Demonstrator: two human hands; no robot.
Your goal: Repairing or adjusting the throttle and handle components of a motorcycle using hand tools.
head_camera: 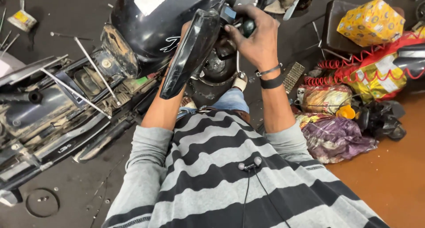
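Note:
I stand over a stripped black motorcycle [66,99] whose fuel tank [155,20] sits at the top centre. My right hand [256,35] is closed around a small dark round part [248,27] near the handlebar area. A long glossy black panel [188,55] slants across my left forearm and hides my left hand [185,28], which reaches up behind it. Whether the left hand grips the panel I cannot tell. Below the hands sits a dark round engine cover [219,71].
Long metal rods [95,68] lie across the bare frame at left. A yellow box [371,21], a red coiled hose [354,71], and bags [336,137] pile up at right. A round ring [42,203] lies on the dark floor at lower left.

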